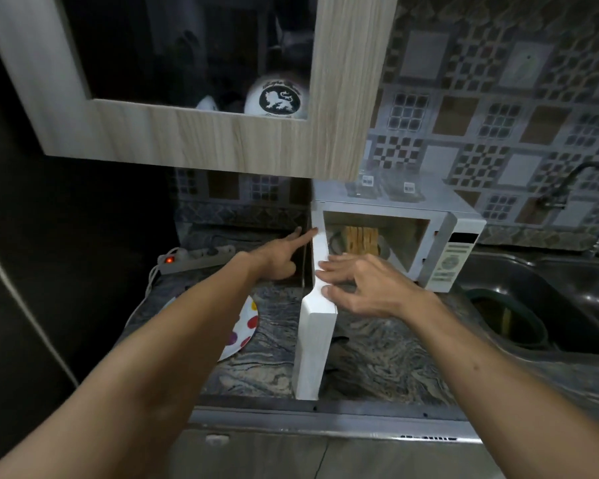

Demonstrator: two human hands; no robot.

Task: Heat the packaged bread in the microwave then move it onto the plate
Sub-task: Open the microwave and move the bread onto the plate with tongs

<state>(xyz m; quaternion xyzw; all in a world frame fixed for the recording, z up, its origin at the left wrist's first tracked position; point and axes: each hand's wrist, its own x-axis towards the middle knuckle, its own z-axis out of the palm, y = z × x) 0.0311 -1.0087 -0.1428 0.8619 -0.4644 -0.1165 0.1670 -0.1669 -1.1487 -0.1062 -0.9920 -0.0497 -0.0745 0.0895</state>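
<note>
1. At the far left of the marble-patterned counter, a white power strip lies against the back wall, its switch glowing red, with a pale cord trailing toward you.
2. Nearer to you, a white plate with coloured dots rests on the counter, partly hidden beneath your left forearm.
3. Your left hand reaches forward on the outer side of the open microwave door. The index finger is extended and its tip touches the top edge of the door near the hinge; the other fingers are curled under and hold nothing.
4. Above, a pale wood cabinet door with a dark glass pane hangs over the scene; a white mug with a black lion crest shows behind the glass.
5. The door swings out toward you, seen edge-on.
6. Your right hand rests on the door's inner side, fingers stretched out and slightly spread, their tips on the top edge.
7. The white microwave stands open at the back of the counter. Inside, the packaged bread sits in the cavity, tan slices visible.
8. Two clear packets with small labels lie on the microwave's top.
9. At the right, a steel sink and a dark faucet.
</note>
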